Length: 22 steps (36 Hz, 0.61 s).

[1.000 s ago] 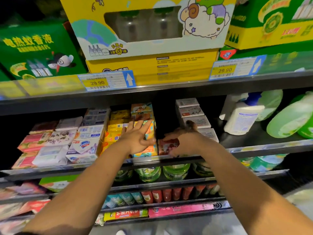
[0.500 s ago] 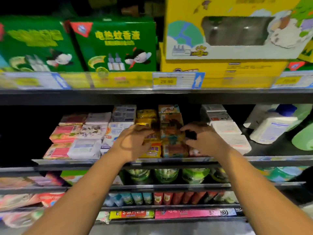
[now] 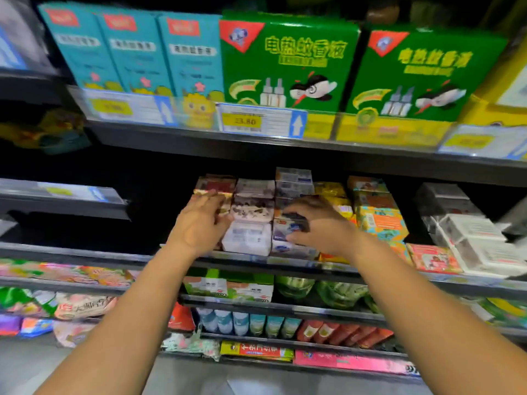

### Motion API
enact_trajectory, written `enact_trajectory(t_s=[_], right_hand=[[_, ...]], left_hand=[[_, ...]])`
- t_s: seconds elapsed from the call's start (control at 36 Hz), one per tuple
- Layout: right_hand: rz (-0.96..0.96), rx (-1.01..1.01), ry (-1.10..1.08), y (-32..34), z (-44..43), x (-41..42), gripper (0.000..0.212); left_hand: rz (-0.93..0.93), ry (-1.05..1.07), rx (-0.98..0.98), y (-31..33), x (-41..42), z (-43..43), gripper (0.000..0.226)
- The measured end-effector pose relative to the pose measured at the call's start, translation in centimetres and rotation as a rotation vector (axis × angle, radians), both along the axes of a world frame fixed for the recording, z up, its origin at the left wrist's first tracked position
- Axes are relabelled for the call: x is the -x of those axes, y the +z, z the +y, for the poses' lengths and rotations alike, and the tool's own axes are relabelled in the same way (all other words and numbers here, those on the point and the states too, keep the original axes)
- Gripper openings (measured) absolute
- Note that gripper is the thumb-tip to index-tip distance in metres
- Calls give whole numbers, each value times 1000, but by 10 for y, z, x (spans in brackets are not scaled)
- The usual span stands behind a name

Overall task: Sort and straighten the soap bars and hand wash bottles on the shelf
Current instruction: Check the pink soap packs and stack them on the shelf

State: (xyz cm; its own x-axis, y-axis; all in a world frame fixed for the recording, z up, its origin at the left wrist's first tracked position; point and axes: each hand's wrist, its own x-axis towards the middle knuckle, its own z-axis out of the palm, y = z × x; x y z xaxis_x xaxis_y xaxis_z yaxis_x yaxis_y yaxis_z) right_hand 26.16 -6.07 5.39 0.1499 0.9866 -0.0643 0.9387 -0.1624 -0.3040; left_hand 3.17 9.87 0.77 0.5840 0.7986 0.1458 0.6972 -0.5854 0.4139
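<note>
1. Two bare hands reach onto the middle shelf (image 3: 85, 253), where soap packs stand in rows running from the front edge to the back.
2. Our left hand (image 3: 199, 223) is at the leftmost row. Its fingers curl over the top of a red soap pack (image 3: 215, 188) near the front edge and the thumb lies along the pack's right side, so it grips that pack; blur hides the finer detail.
3. Our right hand (image 3: 319, 226) is at the third row. It pinches the front blue-and-white soap pack (image 3: 285, 248), with the fingers bent over the top and the thumb on the front face.
4. Between our hands stands the row of white-and-lilac soap packs (image 3: 248, 238), just beside both gripped packs.
5. To the right of our right hand come yellow soap packs (image 3: 330, 192), then orange-and-teal soap boxes (image 3: 379, 220), with white soap boxes (image 3: 479, 246) toward the shelf's right end. A pink flat pack (image 3: 433, 258) lies at the front edge between those last two.
6. On the top shelf (image 3: 199, 141) we see teal boxes (image 3: 134, 52) beside green boxes (image 3: 288, 61), and a yellow price tag (image 3: 245, 121) on its front edge.
</note>
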Motion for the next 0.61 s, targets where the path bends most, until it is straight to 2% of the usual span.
enact_trajectory(t_s=[0.06,0.11,0.25,0.36,0.47,0.56,0.61], right_hand=[[6,16,12,-1,12,12,68],[42,52,5,0,21,24,78],[11,154,6,3,51,46,91],[-71,176,28,3,72,57,91],[-67,168,30,1,93,69,92],[28,149,18,3,107,77,88],[121,153,-23,2,118,80,82]], left_hand=[[74,-11,9,0,7,13,67],[160,-33,51,-2,12,23,62],[196,-100,21,-6,27,33,59],[185,-64,-47,-2,40,32,56],[146,22,-43,-2,48,33,61],[87,84,49,-6,48,32,71],[62,98,111,-8,46,32,67]])
